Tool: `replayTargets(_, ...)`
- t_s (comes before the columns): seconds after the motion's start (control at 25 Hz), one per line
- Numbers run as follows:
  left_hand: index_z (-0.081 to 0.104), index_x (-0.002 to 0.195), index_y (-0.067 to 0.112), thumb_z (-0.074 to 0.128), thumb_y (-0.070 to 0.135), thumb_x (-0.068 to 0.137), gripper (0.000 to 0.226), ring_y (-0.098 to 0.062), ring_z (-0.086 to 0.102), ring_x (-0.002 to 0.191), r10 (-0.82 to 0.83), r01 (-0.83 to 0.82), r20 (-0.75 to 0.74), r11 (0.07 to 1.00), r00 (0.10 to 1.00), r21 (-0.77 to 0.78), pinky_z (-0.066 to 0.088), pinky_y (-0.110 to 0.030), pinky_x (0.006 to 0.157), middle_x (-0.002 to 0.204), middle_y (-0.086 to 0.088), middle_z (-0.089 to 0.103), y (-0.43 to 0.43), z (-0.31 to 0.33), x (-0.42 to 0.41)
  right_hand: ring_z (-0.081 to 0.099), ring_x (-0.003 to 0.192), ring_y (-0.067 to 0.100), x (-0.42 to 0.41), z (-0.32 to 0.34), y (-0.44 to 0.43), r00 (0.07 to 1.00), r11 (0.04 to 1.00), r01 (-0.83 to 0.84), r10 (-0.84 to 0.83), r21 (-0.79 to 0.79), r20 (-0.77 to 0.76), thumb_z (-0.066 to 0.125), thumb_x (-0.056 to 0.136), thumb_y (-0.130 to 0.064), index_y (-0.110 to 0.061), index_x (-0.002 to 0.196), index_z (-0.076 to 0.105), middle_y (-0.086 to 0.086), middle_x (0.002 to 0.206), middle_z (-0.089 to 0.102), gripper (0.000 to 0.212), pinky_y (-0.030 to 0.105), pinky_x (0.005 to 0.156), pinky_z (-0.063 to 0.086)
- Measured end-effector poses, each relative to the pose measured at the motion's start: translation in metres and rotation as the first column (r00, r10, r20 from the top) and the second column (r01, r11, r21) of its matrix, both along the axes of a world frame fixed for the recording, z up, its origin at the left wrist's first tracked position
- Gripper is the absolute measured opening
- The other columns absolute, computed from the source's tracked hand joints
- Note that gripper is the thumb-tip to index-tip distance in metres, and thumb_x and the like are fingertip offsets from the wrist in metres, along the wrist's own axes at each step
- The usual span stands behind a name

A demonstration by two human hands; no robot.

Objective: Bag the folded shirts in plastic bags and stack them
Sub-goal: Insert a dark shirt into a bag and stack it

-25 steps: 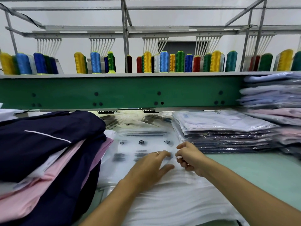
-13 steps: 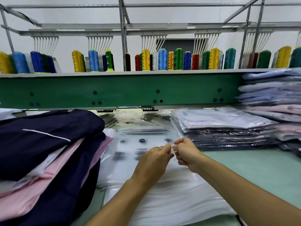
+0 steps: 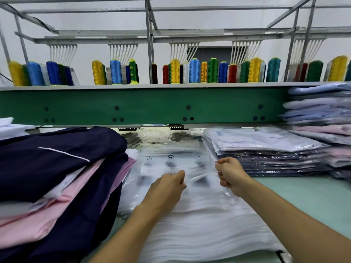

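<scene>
— Now, closest to the camera: what do the 2 hands hold?

— Left hand (image 3: 167,186) and right hand (image 3: 229,173) each have the fingers curled, pinching the edge of 1 clear plastic bag (image 3: 197,178). The film is stretched between them. The hands are apart, with the right hand slightly farther forward.

— Where does that bag lie?

— On top of the bag stack (image 3: 199,228), a pile of flat empty bags on the green table (image 3: 313,202), between 2 piles of garments.

— State those piles.

— Left: unbagged folded shirts (image 3: 57,168), navy, pink and white, touching the bag stack's left edge. Right: bagged shirts (image 3: 266,149), stacked flat, just beyond the right hand. Farther right: a taller bagged stack (image 3: 322,114), blue and pink.

— And behind?

— A green machine beam (image 3: 152,107) spans the full width. Thread cones (image 3: 193,71) stand upright in a row along its top, under a metal frame (image 3: 150,35).
</scene>
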State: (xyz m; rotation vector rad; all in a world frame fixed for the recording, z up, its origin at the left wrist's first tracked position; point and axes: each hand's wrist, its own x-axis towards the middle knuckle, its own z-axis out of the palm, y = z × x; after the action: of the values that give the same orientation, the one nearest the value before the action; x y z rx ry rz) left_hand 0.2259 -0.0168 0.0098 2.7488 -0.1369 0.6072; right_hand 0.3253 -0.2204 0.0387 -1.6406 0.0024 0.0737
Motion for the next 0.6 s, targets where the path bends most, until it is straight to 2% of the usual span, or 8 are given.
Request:
replayTargets(0.08,0.037,0.088,0.025,0.049,0.038,0.099,0.021,-0.031,0.057,0.076,0.083,-0.082,-0.036,0.997,0.996,0.014,0.051,-0.040,0.066,0.083,-0.002,0.059,0.015,0.000,0.000,0.032,0.052,0.014,0.006,0.000,-0.005,1.000,1.000,0.017,-0.017,0.006,-0.004,0.050,0.101,-0.004,-0.011,0.104,0.054,0.004,0.068,0.044,0.008,0.021,0.038,0.029)
replayTargets(0.16,0.034,0.085,0.023,0.048,0.031,0.099,0.022,-0.029,0.053,0.070,0.189,-0.189,-0.086,0.982,0.978,0.017,0.041,-0.037,0.058,0.078,-0.003,0.054,0.031,0.003,-0.003,0.032,0.051,0.014,0.011,0.000,-0.009,1.000,1.000,0.026,-0.026,0.007,-0.009,0.050,0.101,-0.004,-0.012,0.102,0.056,0.004,0.066,0.044,0.010,0.020,0.038,0.029)
replayTargets(0.28,0.034,0.085,0.020,0.047,0.016,0.098,0.019,-0.033,0.054,0.077,0.300,-0.288,-0.125,0.952,0.946,0.103,0.039,-0.040,0.060,0.079,-0.004,0.052,0.050,0.007,-0.008,0.030,0.051,0.014,0.016,-0.002,-0.014,0.999,0.999,0.034,-0.034,0.009,-0.021,0.049,0.100,-0.001,-0.013,0.098,0.056,0.003,0.065,0.042,0.013,0.019,0.037,0.027)
replayTargets(0.36,0.042,0.095,0.016,0.045,0.005,0.095,0.011,-0.034,0.060,0.087,0.402,-0.381,-0.130,0.911,0.906,0.160,0.044,-0.041,0.066,0.086,-0.006,0.058,0.056,0.013,-0.012,0.028,0.050,0.014,0.017,-0.003,-0.018,0.999,0.999,0.041,-0.041,-0.003,-0.033,0.050,0.100,-0.001,-0.013,0.092,0.054,0.003,0.062,0.040,0.016,0.020,0.037,0.026)
replayTargets(0.4,0.047,0.102,0.014,0.043,0.001,0.094,0.016,-0.032,0.062,0.093,0.467,-0.438,-0.139,0.877,0.873,0.195,0.046,-0.039,0.068,0.094,-0.007,0.062,0.059,0.015,-0.012,0.028,0.049,0.014,0.018,-0.003,-0.021,0.998,0.999,0.043,-0.043,-0.011,-0.039,0.050,0.100,-0.001,-0.013,0.090,0.053,0.003,0.062,0.039,0.016,0.020,0.037,0.025)
replayTargets(0.48,0.050,0.114,0.013,0.043,0.001,0.096,0.023,-0.023,0.065,0.103,0.565,-0.509,-0.140,0.806,0.813,0.301,0.046,-0.029,0.069,0.111,-0.005,0.065,0.060,0.019,-0.013,0.027,0.049,0.014,0.018,-0.003,-0.025,0.997,0.998,0.054,-0.055,-0.017,-0.048,0.049,0.100,0.000,-0.012,0.088,0.052,0.004,0.062,0.039,0.017,0.019,0.037,0.025)
replayTargets(0.6,0.056,0.119,0.017,0.038,0.005,0.100,0.028,-0.014,0.058,0.110,0.558,-0.428,-0.115,0.737,0.822,0.524,0.036,-0.019,0.063,0.122,-0.001,0.053,0.056,0.020,-0.017,0.025,0.050,0.014,0.018,-0.001,-0.030,0.997,0.998,0.062,-0.062,-0.014,-0.055,0.049,0.101,0.000,-0.013,0.089,0.052,0.003,0.061,0.036,0.018,0.018,0.036,0.025)
